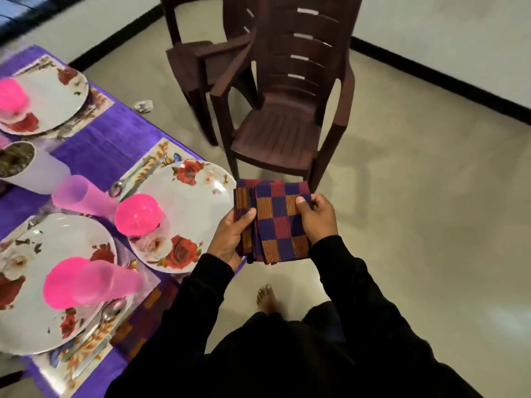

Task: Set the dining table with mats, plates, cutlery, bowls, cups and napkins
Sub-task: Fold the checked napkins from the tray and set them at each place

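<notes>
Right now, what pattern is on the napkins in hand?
Checked napkins, purple, maroon and orange-striped squares; head view.

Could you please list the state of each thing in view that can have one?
checked napkins: folded, stacked, held off the table
left hand: grips the stack's left edge
right hand: pinches the top napkin
middle plate: on its mat, pink bowl upside down on it
pink cup: upright
brown chairs: stacked, unoccupied

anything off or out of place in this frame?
One thing: a crumpled scrap of paper lies on the floor beside the table, near the stacked chairs. It looks like litter. The plates, bowls and cups appear set as intended; the checked napkins are held in both hands.
</notes>
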